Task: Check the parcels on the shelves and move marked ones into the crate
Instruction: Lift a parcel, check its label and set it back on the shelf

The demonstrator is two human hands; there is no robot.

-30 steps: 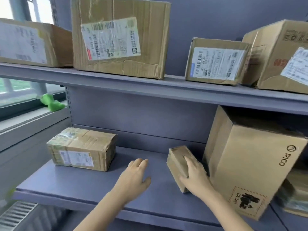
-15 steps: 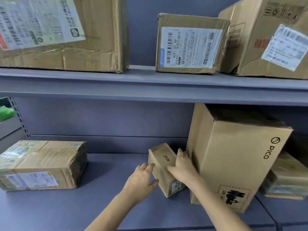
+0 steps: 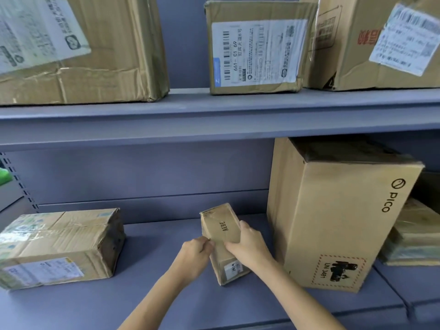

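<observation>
Checking 1 small brown cardboard parcel printed "AEBE" is the step in hand. It stands on the lower grey metal shelf, just left of the tall "PICO" cardboard carton. Left hand and right hand grip its 2 sides, fingers curled. No mark is legible. Next move, as judged: turn the parcel to inspect each face. No crate is in view.

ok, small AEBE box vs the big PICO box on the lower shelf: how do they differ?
The AEBE box is far smaller; the PICO box nearly fills the shelf gap. The AEBE box is held by the left hand and right hand; the PICO box stands untouched. Only the PICO box carries a UN 3481 mark. Both are plain brown cardboard.
</observation>
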